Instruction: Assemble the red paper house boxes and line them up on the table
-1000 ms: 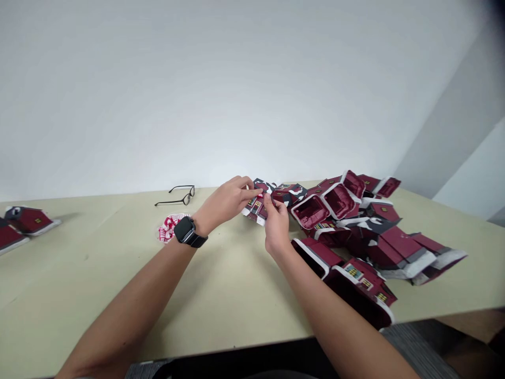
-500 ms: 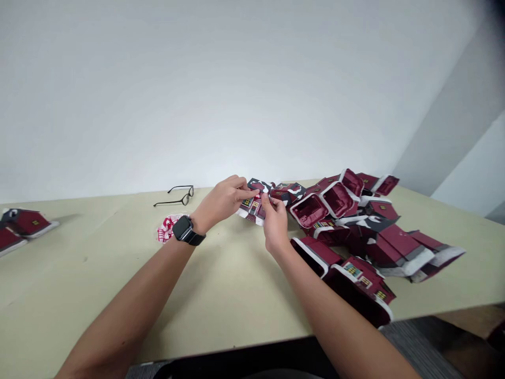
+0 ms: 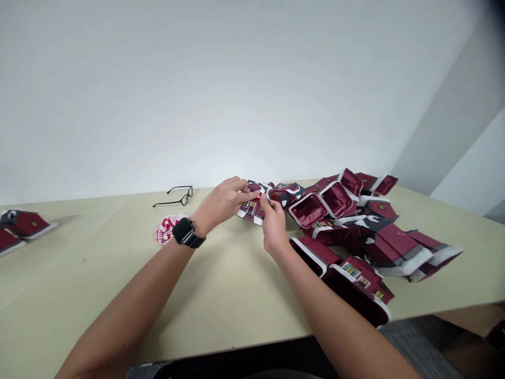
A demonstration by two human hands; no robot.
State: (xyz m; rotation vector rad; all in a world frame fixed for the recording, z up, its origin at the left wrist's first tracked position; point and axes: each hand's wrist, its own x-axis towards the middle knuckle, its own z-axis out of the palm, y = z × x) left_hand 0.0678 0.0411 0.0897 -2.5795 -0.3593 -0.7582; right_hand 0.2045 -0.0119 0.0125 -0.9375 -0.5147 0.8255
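Between my hands is a small maroon toy house (image 3: 250,208) with a dark, snow-patched roof, lit yellow windows and a white base edge. My right hand (image 3: 274,221) grips its right side, thumb on the front. From the left, my left hand (image 3: 225,202) is closed against the house, its index finger pressing the front just under the roof. A tiny red-and-white bit shows at the fingertips, too small to name. Left of the watch on my left wrist lies a clear bag of red-and-white pieces (image 3: 164,227).
Many similar maroon houses (image 3: 394,247) are heaped on the right of the table, some tipped with their hollow undersides showing. Black eyeglasses (image 3: 184,200) lie near the wall. Other houses (image 3: 29,223) stand at the far left. The pale tabletop (image 3: 221,316) ends close to me.
Both hands stay at the toy house, with the left index finger still pressing its front. The house has tilted very slightly; little else differs.
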